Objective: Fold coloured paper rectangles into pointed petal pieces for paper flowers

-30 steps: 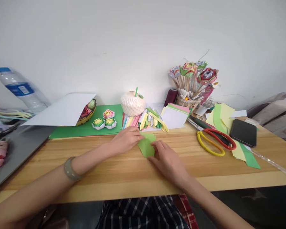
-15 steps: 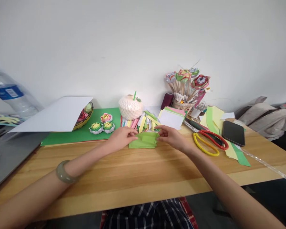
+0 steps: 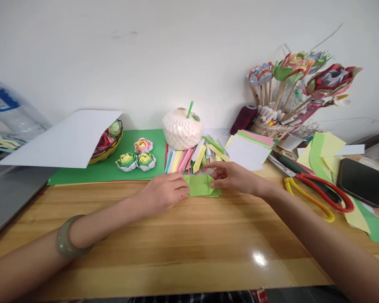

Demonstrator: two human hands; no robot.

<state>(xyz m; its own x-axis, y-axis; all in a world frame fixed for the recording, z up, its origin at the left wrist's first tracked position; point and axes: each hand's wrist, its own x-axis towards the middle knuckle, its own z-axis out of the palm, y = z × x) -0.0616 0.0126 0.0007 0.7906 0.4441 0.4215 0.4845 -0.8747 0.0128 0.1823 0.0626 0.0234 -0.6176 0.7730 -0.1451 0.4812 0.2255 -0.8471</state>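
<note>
A light green piece of folded paper [image 3: 199, 185] lies over other green sheets on the wooden table in front of me. My left hand [image 3: 168, 192] is closed on its left edge, fingers curled over it, a thin ring on one finger. At the right edge, my right hand [image 3: 232, 177] pinches the paper between thumb and fingers. Just behind it lies a pile of folded paper strips [image 3: 189, 159] in white, yellow, pink and green. Square paper sheets [image 3: 248, 149] are stacked beyond my right hand.
Three paper lotus flowers [image 3: 143, 145] sit on green card [image 3: 82, 173]. A white textured pot [image 3: 182, 128] stands by the wall. To the right are scissors [image 3: 316, 189], a phone [image 3: 360, 182] and paper flowers on sticks [image 3: 292, 67]. White paper [image 3: 63, 139] covers part of a basket [image 3: 109, 151].
The view has shifted closer to the table and left. My left hand has turned further over and curled onto the paper's left edge. My right hand stays at the right edge.
</note>
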